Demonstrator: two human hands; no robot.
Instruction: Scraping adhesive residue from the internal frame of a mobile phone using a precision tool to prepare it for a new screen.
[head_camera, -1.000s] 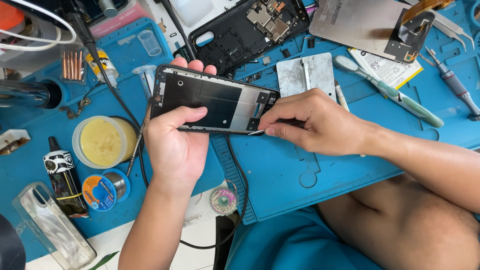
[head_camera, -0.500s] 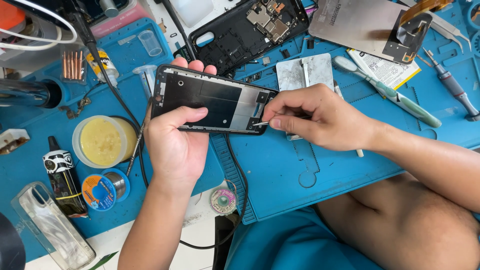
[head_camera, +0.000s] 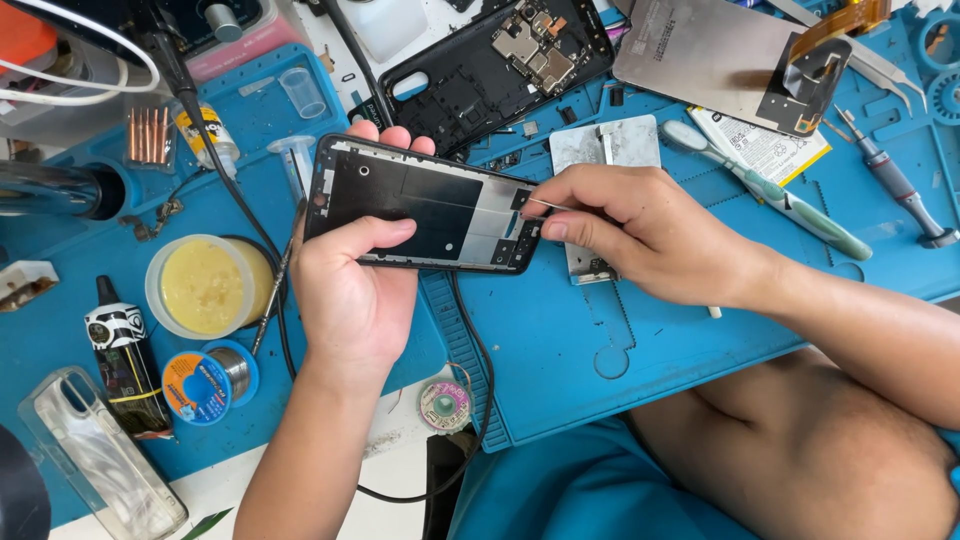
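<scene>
My left hand (head_camera: 350, 285) grips a black phone frame (head_camera: 425, 205), thumb across its lower left, fingertips showing over the top edge. The frame is held level above the blue mat (head_camera: 560, 350). My right hand (head_camera: 640, 235) pinches thin metal tweezers (head_camera: 548, 205) whose tip touches the frame's right end. A small grey metal plate (head_camera: 605, 145) lies on the mat behind my right hand.
An opened black phone body (head_camera: 500, 60) and a silver screen panel (head_camera: 710, 55) lie at the back. A green-handled brush (head_camera: 770, 195), a screwdriver (head_camera: 895, 185), a flux tub (head_camera: 205, 285), a solder spool (head_camera: 205, 380), a glue bottle (head_camera: 125, 365) and black cables surround the mat.
My right hand has lifted slightly and shifted up along the frame's right end, with the tweezers' tip now visible there. My left hand has kept the frame nearly still.
</scene>
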